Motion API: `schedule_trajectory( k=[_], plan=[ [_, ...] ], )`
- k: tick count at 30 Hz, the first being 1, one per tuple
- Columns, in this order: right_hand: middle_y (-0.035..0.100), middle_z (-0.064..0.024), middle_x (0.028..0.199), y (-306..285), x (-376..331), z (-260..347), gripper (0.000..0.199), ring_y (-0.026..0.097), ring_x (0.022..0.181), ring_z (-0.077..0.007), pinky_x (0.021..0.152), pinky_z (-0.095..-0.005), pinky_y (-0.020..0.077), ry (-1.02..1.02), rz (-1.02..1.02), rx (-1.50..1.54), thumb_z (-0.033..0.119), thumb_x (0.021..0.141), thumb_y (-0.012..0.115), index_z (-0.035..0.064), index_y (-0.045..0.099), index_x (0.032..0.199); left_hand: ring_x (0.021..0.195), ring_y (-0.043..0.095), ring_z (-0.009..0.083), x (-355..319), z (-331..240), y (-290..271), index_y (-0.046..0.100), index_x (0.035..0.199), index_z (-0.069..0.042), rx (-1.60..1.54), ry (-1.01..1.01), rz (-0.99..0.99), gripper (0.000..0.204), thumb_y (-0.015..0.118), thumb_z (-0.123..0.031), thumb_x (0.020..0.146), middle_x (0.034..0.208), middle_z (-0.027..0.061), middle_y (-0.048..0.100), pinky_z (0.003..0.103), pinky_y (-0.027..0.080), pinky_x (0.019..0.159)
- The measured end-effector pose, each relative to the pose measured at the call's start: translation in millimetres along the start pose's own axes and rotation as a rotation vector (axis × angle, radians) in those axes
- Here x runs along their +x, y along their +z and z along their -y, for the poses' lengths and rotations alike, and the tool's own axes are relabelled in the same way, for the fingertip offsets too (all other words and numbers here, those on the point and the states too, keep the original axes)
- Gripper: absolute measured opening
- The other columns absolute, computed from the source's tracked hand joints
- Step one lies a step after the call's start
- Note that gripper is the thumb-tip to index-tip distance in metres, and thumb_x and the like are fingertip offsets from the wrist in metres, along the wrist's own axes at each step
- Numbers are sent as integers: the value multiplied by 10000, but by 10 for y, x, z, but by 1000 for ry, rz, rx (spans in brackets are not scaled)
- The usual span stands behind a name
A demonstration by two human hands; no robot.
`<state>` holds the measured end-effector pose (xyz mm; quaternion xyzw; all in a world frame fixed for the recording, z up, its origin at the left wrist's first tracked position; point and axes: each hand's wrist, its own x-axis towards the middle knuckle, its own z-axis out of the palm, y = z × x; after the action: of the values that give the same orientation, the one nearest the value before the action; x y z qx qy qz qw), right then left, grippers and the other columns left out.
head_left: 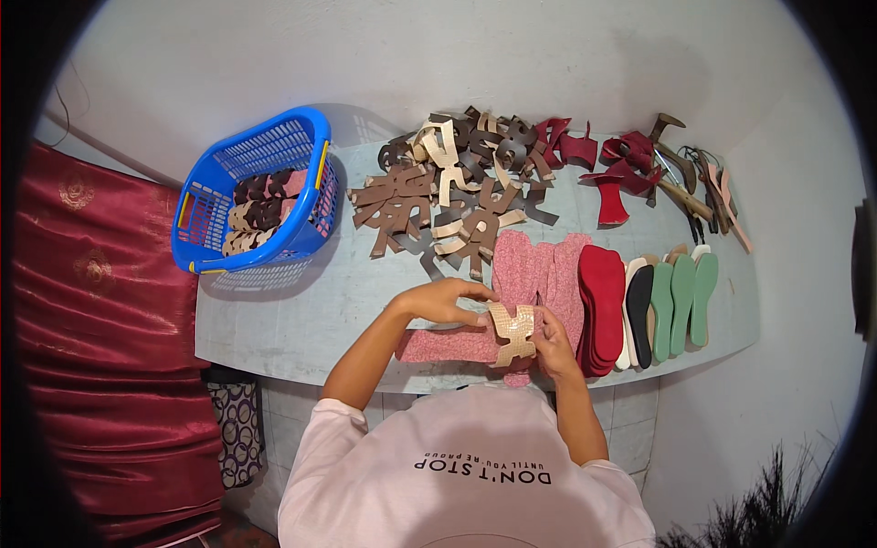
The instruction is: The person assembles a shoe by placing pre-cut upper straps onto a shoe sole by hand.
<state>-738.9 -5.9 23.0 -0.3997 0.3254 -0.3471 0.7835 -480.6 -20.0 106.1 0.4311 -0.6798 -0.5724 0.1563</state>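
Observation:
A cream, crocodile-patterned sandal strap (513,334), cut in an H-like shape, arches across a pink sole (438,346) near the front of the table. My left hand (448,303) is closed at the strap's upper left end, thumb and fingers on its edge. On the opposite side, my right hand (554,343) pinches the strap's right edge; a thin dark tip shows just above its fingers, too small to name. Several more pink soles (530,265) lie side by side right behind both hands.
A blue basket (315,196) with made-up sandals stands at left. Brown, black and cream straps (397,205) pile up at the back, maroon straps (612,203) beside them. A hammer (681,194) lies far right. Red soles (599,301) and green soles (682,301) line the right side.

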Motion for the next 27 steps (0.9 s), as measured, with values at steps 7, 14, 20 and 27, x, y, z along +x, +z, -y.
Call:
schedule_trajectory(
  k=[7,14,20,27],
  plan=[
    [579,-59,1020,49,18,40,354,575,877,-102,728,-223,469,-34,-48,44,-30,818,515,-1,469,1168,1036,574,260,45,55,359,590,1109,2,35,-7,-275,404,650,-199,763,1082,166,614,345,403,930],
    [594,-39,967,31,5,7,354,560,705,-52,549,-177,431,-26,-84,-47,-24,816,520,5,475,1166,724,564,98,132,148,530,615,1004,30,-219,-122,-355,234,629,-73,794,795,55,631,246,458,667],
    [596,-25,944,32,-14,3,344,539,639,-34,497,-166,400,-32,-116,-78,-13,819,518,10,485,1160,683,532,64,168,213,623,622,949,48,-325,-167,-399,187,643,-28,780,752,19,612,219,438,622],
    [592,-35,966,-40,-32,-62,332,565,749,-71,605,-192,446,-41,-87,-62,-32,818,495,6,487,1148,645,507,56,159,25,734,640,882,26,-468,-180,-429,122,638,-15,767,724,2,600,213,402,582]
  ],
)
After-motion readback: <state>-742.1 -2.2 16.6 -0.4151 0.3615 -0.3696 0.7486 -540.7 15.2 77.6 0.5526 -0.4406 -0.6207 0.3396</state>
